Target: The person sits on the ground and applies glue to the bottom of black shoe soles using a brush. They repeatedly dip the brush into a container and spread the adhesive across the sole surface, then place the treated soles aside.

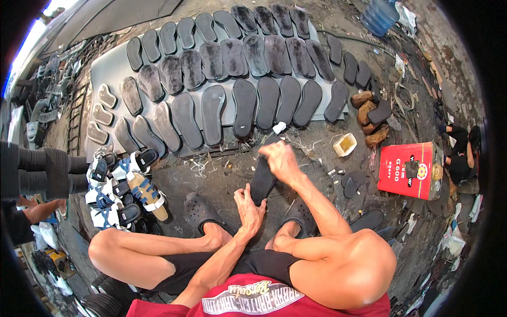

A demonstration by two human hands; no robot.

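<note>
A long black shoe sole point(262, 179) stands tilted between my feet, just in front of the rows of soles. My left hand point(249, 208) grips its near end, thumb and fingers at the edges. Over its upper part, my right hand point(282, 162) is closed with the fingers curled down; whatever they hold is hidden. A small white scrap point(279, 128) shows just beyond the sole's far end. To the right of my right hand, a whitish cup point(344, 145) with a yellowish inside lies on the ground.
Several dark soles point(213, 113) lie in rows on a grey sheet point(108, 66) ahead. Strappy sandals point(129, 185) are piled at left. A red tin point(404, 171), brown shoe-shaped blocks point(376, 136) and small black pieces point(349, 185) sit at right. A blue water jug point(379, 17) is far right.
</note>
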